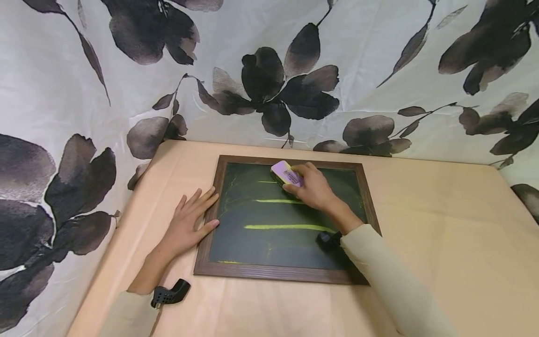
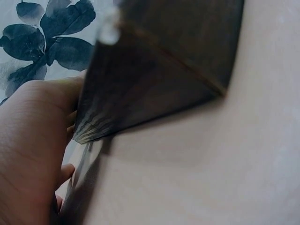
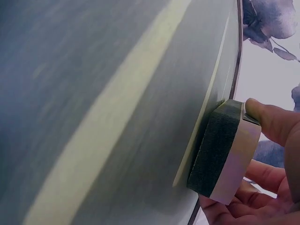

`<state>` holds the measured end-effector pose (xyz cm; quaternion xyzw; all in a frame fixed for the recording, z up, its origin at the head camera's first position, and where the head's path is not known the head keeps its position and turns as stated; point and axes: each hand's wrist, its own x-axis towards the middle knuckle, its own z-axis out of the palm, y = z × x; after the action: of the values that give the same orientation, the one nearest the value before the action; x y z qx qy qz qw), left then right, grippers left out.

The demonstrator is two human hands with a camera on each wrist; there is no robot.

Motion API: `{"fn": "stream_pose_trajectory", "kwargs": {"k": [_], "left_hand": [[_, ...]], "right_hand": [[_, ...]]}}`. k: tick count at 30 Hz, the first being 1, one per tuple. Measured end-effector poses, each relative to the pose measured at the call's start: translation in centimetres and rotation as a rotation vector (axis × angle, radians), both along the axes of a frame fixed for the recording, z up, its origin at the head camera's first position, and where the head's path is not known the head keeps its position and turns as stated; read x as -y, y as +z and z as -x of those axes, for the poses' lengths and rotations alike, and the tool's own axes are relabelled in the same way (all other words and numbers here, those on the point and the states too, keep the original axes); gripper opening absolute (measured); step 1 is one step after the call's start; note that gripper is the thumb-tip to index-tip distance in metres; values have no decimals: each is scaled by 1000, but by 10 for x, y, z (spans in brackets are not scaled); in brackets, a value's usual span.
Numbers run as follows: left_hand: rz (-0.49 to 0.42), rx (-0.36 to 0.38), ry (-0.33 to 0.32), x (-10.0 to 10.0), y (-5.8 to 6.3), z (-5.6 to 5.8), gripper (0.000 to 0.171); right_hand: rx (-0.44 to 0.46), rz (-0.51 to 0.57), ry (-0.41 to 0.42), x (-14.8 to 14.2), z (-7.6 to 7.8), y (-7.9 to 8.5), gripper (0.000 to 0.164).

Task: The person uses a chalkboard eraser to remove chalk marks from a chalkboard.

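Observation:
A framed chalkboard lies flat on the table, with several yellow chalk lines across its dark surface. My right hand grips a chalkboard eraser with a lilac top and dark felt, at the upper middle of the board. In the right wrist view, the eraser sits between thumb and fingers, its felt against the board beside a thin chalk line. With fingers spread and straight, my left hand rests at the board's left edge, fingertips touching the brown wooden frame. That frame's corner fills much of the left wrist view.
The light wood-toned table extends around the board. Behind it and on the left hangs a white cloth printed with dark flowers. Black wrist devices are worn at both sleeves.

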<state>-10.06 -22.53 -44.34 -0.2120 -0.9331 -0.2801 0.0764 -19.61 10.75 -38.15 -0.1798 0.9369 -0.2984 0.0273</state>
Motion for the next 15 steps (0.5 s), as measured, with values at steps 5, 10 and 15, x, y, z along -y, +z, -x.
{"fn": "stream_pose_trajectory", "kwargs": {"k": [5,10,15], "left_hand": [[16,7,0,0,1,-1,64],[18,3,6,0,4,0,64],[9,9,2,-1,2,1,64]], "right_hand": [[-1,-1,30,7,1,1,57],[-13,7,54,19,4,1,56],[-7,-1,92,33,7,1,56]]}}
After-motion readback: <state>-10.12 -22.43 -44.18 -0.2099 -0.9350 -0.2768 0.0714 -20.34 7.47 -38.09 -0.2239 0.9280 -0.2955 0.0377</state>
